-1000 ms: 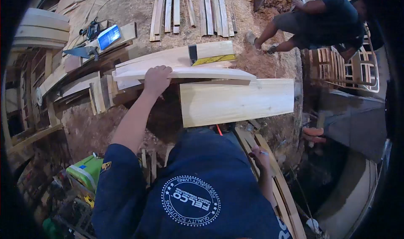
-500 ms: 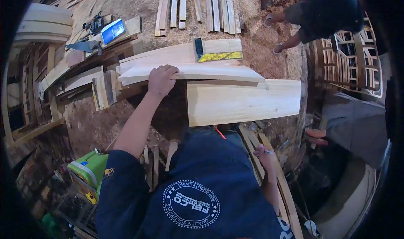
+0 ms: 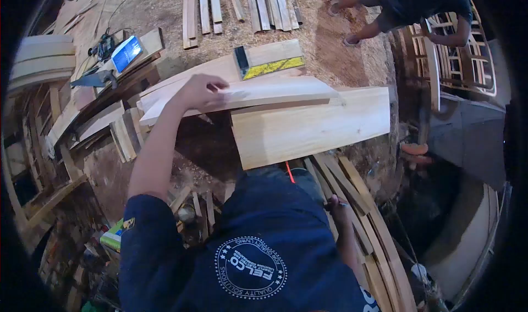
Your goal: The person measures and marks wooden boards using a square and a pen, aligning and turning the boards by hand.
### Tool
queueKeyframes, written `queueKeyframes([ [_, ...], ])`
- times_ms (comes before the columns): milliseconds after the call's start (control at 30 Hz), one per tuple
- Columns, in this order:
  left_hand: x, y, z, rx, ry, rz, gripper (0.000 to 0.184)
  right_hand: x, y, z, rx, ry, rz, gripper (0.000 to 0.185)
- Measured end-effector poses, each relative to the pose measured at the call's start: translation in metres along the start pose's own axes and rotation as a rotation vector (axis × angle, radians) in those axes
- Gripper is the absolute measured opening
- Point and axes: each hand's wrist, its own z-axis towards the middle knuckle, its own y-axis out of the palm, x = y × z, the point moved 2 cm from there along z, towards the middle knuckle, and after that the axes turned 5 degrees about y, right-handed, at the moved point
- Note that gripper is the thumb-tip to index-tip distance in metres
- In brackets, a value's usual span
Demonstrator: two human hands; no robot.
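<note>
My left hand (image 3: 202,92) hovers at the near edge of a pale, shaped board (image 3: 275,90), its fingers bent and a gap showing between thumb and fingertips. That board partly overlaps a wider rectangular plank (image 3: 313,128), which lies slanted in front of my body. Low on the right, my right hand (image 3: 341,210) is closed round a slim pen or pencil (image 3: 344,204); its fingers are partly in shadow. Beyond the shaped board, a square-like tool with a dark stock and a worn yellow blade (image 3: 275,67) rests on another pale board (image 3: 192,73).
Wooden strips (image 3: 203,7) lie at the back. A handsaw (image 3: 91,80) and a blue box (image 3: 126,53) sit on stacked timber at left. More long strips (image 3: 374,240) lie beside my right arm. Another person (image 3: 412,4) stands at upper right near a slatted wooden frame (image 3: 459,53).
My left hand has loosened from the shaped board's edge and shifted left. The plank has tilted slightly in view as the camera turned. The other person's arm now reaches down beside a long board.
</note>
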Motion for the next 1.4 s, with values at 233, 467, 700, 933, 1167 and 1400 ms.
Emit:
queueKeyframes([
  [233, -0.025, 0.055, 0.13, 0.061, 0.051, 0.56, 0.045, 0.009, -0.005, 0.008, 0.046, -0.058, 0.162, 0.051],
  [467, -0.002, 0.096, 0.179, -0.097, 0.02, 0.931, 0.053, -0.021, -0.006, -0.028, 0.151, 0.137, 0.254, 0.052],
  [700, 0.03, 0.076, 0.18, -0.264, -0.074, 0.917, 0.051, 0.012, 0.012, -0.028, 0.147, 0.037, 0.111, 0.044],
  [933, 0.082, 0.036, 0.145, 0.232, -0.136, 0.44, 0.055, -0.078, -0.014, -0.009, 0.061, -0.253, 0.504, 0.034],
  [1167, 0.219, 0.164, 0.032, 0.092, 0.081, -0.181, 0.036, -0.199, -0.01, -0.027, 0.034, -0.759, 0.607, 0.042],
  [1400, 0.262, 0.275, 0.001, -0.169, 0.426, 0.268, 0.06, -0.129, -0.068, -0.041, 0.518, -0.697, 0.626, 0.03],
])
